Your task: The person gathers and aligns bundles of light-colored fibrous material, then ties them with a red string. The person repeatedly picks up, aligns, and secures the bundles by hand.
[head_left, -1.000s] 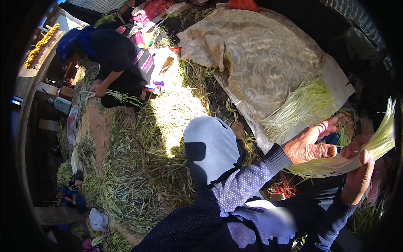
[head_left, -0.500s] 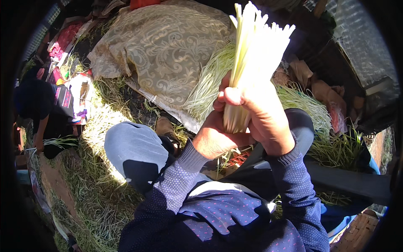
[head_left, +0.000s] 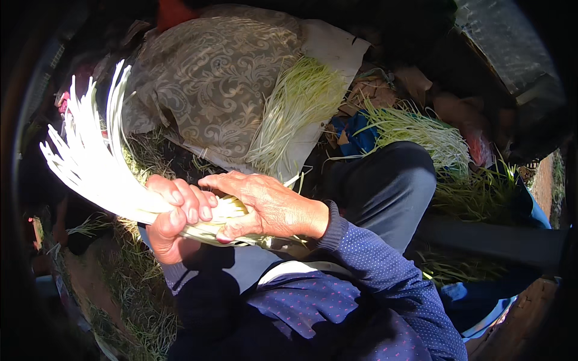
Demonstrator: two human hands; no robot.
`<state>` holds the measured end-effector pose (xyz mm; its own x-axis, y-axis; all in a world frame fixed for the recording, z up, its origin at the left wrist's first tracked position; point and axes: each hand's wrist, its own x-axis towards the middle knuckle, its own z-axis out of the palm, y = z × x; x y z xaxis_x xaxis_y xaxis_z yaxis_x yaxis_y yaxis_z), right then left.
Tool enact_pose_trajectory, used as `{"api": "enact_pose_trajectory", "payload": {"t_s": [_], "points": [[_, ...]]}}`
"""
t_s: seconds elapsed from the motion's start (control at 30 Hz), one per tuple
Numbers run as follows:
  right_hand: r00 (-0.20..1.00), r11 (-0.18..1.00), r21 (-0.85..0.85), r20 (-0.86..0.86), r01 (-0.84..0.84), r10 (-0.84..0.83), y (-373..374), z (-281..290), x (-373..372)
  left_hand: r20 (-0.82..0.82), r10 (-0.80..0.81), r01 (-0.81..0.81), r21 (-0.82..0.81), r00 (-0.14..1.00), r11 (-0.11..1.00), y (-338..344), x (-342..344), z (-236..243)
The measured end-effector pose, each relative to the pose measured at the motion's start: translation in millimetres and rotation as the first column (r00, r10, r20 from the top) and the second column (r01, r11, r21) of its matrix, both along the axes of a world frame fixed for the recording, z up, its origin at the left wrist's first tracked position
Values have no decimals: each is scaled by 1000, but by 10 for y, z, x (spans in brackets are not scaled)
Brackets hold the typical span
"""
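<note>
A sunlit bundle of long, pale stalks (head_left: 108, 174) lies across my lap at a slant, its loose ends fanning up to the left. My left hand (head_left: 177, 213) wraps its fingers round the middle of the bundle. Just to the right, my right hand (head_left: 268, 207) grips the bundle's other end, thumb below and fingers over the top. Beyond my hands, more pale green stalks (head_left: 298, 102) are spread on the edge of a patterned cloth (head_left: 211, 78). My bent knee (head_left: 391, 186) is at the right of the bundle.
Another pile of stalks (head_left: 421, 138) rests at the right beside blue material (head_left: 352, 129). Darker greens (head_left: 481, 198) are near a dark bar (head_left: 487, 234) on that side. Cut greens (head_left: 132, 301) cover the ground at lower left. A shadowed person's arm (head_left: 60, 216) shows at the far left.
The bundle has swung from the right, where it stood upright half a second ago, down leftward into a slant. Both hands moved left with it, and my right hand shifted to its rightward end.
</note>
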<state>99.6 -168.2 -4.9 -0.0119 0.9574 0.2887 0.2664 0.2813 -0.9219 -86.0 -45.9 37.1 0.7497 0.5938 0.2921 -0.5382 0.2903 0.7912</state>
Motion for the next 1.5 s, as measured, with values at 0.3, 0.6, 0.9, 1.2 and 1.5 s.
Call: {"api": "enact_pose_trajectory", "payload": {"t_s": [0.3,0.6,0.9,1.2,1.5], "points": [[777,458,-885,348,87,525,-517,-1140,146,116,120,-109,-96,986,989,419,-1438,397],[956,854,-464,269,236,-118,-326,-702,234,201,158,-145,-80,967,986,556,-2043,458],[813,691,-713,469,119,345,-503,-810,-11,267,208,-183,-115,941,976,664,-2352,490],[947,912,-254,97,321,-306,-213,-307,-59,259,256,-213,-183,931,960,704,-2471,444],[990,978,-151,35,141,-137,-155,98,-449,239,226,-191,-162,944,968,745,-2394,423]]}}
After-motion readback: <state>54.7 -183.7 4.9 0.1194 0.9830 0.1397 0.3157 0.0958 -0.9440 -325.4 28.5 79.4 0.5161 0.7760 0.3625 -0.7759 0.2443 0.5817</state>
